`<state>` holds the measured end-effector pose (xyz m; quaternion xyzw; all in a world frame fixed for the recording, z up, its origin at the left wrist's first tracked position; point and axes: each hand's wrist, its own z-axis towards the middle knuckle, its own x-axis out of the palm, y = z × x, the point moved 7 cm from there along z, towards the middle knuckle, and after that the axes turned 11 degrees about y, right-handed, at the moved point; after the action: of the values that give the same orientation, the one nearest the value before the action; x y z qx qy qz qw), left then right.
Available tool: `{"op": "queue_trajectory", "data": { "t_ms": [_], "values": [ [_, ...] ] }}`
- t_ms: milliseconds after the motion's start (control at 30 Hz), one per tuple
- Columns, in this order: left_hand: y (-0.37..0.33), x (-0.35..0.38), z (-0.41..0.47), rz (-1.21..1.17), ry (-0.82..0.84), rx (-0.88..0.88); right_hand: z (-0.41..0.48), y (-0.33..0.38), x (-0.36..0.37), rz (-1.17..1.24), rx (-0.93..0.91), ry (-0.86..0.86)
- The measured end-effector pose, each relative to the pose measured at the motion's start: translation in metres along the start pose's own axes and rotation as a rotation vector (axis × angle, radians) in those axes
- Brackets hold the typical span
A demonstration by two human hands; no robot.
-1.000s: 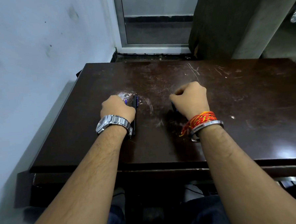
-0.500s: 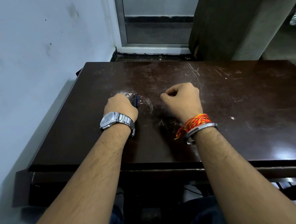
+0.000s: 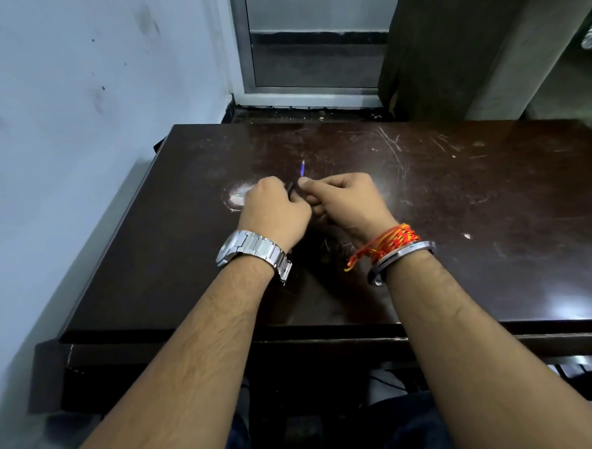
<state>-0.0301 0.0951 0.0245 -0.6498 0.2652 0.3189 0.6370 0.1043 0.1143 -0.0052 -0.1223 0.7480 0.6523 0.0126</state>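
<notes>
Dim, glare on table (image 3: 566, 299)

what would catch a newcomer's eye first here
The left hand and right hand meet over the dark table, the left gripping a dark pen barrel, the right pinching a blue refill that sticks out beyond its thumb. Then the silver watch on the left wrist and red-orange thread on the right.

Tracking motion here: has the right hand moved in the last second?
Yes. The right hand moved left, away from the white speck, toward the left hand.
</notes>
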Motion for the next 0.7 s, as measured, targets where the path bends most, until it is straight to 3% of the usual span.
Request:
{"op": "queue_trajectory", "data": {
  "t_ms": [233, 500, 700],
  "values": [
    [-0.008, 0.008, -0.004, -0.086, 0.024, 0.104, -0.001, -0.002, 0.002, 0.262, -0.009, 0.036],
    [-0.008, 0.023, -0.001, -0.262, 0.159, 0.124, -0.02, 0.024, -0.054, 0.325, -0.311, -0.465],
    [-0.009, 0.032, 0.0, -0.314, 0.198, 0.126, -0.026, 0.03, -0.056, 0.365, -0.405, -0.499]
  ]
}}
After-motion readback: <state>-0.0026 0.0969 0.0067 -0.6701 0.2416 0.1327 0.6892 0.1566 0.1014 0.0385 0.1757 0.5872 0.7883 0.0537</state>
